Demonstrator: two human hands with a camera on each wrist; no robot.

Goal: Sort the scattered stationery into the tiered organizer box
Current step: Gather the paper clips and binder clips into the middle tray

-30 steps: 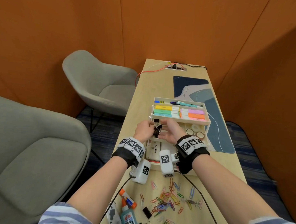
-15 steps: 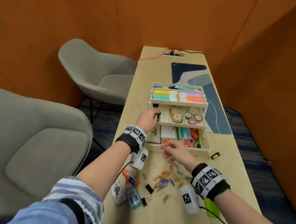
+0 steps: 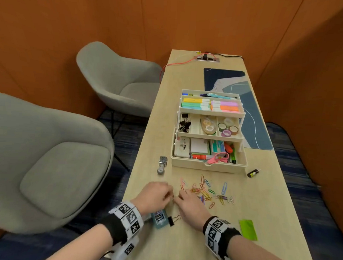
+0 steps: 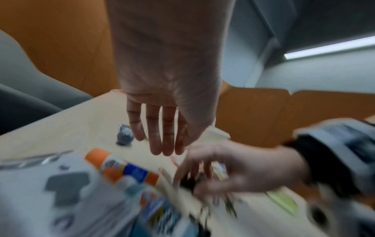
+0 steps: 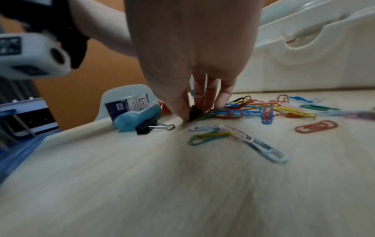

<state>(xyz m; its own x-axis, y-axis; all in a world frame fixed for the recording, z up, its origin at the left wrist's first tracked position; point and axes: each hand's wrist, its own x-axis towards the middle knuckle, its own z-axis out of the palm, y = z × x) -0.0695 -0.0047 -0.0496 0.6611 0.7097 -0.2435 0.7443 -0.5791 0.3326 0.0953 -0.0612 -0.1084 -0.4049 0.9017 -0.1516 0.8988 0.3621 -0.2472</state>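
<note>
While your head camera looks down the table [image 3: 277, 192], both of your hands sit on the near side of the tiered organizer box [image 3: 208, 164], which stands open with its three levels stepped back. Your left hand [image 3: 154, 195] lies palm down, knuckles up, its fingers bent toward your right hand [image 3: 189, 204]; their tips almost meet. What either hand holds is hidden from this view. Coloured paper clips [image 3: 205, 191] lie scattered between your right hand and the box. A blue glue bottle [image 3: 159, 219] and a black binder clip [image 3: 171, 221] lie just nearer you than your hands, on the side away from the box.

From your left wrist, the picture is blurred. Your left hand [image 4: 162, 112] hangs over the table with fingers [image 4: 156, 137] straight and pressed side by side, holding nothing. Your right hand [image 4: 223, 168] curls its fingers down beside it. An orange-capped glue stick [image 4: 121, 166] lies near.

From your right wrist, with the box [image 5: 304, 64] behind, your right hand [image 5: 192, 56] reaches down to the table, thumb and fingers [image 5: 205, 96] closed together on a small black thing [image 5: 195, 112] at the edge of the paper clips [image 5: 253, 110]; it is too small to name
</note>
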